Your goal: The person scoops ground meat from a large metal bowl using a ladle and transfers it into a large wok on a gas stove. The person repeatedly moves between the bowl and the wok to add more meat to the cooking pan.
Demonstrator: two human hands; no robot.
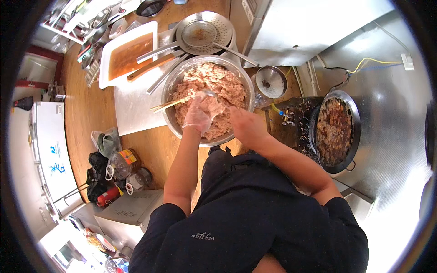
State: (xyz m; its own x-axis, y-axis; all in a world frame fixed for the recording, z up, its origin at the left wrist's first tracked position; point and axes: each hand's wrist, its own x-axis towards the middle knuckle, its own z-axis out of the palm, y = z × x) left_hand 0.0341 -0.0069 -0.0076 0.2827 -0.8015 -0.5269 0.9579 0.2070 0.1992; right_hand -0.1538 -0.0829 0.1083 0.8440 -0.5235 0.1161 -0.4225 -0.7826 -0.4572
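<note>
A large steel bowl of raw minced-meat mixture stands in front of me. My left hand, in a clear plastic glove, is over the bowl, cupped around a lump of the mixture. At the bowl's right side my bare right hand has its fingers curled, apparently around a metal spoon's handle, mostly hidden. The spoon's bowl shows beside the lump. Wooden chopsticks rest across the left rim, their far ends at the mixture.
On the right, a wok holds browned food in dark oil. Strainers with long handles lie beyond the bowl. Left of them is a white tray of brown liquid. A small steel bowl sits right. Plastic jugs stand at lower left.
</note>
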